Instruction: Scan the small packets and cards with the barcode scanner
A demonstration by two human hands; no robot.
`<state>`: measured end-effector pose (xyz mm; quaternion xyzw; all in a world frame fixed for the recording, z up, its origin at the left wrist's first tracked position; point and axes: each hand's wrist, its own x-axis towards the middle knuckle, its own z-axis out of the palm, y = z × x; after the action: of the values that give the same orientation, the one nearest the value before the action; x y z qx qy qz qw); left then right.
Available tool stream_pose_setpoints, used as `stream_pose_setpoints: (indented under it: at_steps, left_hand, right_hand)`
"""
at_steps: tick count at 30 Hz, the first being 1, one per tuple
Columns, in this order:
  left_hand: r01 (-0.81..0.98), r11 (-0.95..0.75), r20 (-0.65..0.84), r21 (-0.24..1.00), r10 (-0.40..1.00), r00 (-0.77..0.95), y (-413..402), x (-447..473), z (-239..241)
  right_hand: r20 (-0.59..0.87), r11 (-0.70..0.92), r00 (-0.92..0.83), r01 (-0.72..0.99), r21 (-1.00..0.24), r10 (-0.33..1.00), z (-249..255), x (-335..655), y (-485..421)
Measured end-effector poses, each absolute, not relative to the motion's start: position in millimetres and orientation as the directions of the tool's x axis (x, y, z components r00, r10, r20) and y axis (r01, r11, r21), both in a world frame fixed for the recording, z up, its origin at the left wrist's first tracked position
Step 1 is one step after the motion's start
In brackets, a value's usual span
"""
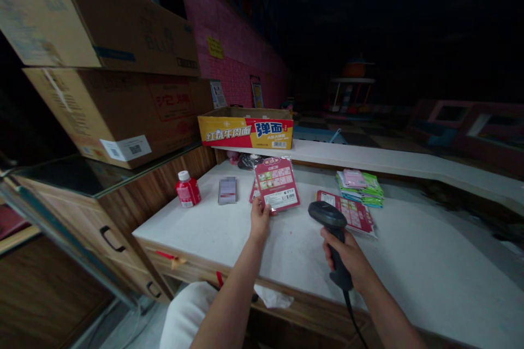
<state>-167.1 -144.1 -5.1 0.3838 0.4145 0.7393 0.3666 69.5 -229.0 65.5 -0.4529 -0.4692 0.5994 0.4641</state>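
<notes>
My left hand [260,220] pinches the lower corner of a red and pink packet [277,184], holding it upright above the white counter [229,234] with its barcode side toward me. My right hand [347,260] is wrapped round the grip of a black barcode scanner [329,218], whose head points toward the packet from the right. The scanner's cable runs down past the counter's front edge. Another red packet [352,211] lies flat just behind the scanner.
A small red bottle [188,190] and a grey packet [227,190] sit at the counter's left. A stack of green and pink packets [360,185] lies further back. A yellow noodle box [245,128] rests on the raised shelf. Large cardboard cartons [123,109] stand on the left cabinet.
</notes>
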Motion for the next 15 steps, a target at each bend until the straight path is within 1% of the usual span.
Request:
stream_pose_setpoints:
  at_steps: [4, 8, 13, 15]
  left_hand:
    - [-0.223, -0.384, 0.257, 0.896, 0.858, -0.444, -145, -167, -4]
    - [-0.231, -0.377, 0.247, 0.897, 0.86, -0.446, -145, -167, -4]
    - [-0.25, -0.367, 0.225, 0.896, 0.861, -0.456, -147, -167, 0]
    - [-0.273, -0.355, 0.212, 0.894, 0.872, -0.442, -149, -167, 4]
  right_hand:
    - [-0.116, -0.148, -0.176, -0.186, -0.971, 0.978, 58, 80, -225]
    - [-0.08, -0.145, -0.214, -0.31, -0.939, 0.974, 49, 106, -211]
    - [-0.043, -0.199, -0.295, -0.523, -0.829, 0.954, 37, 145, -188]
    - [-0.025, -0.209, -0.302, -0.595, -0.776, 0.953, 33, 154, -183]
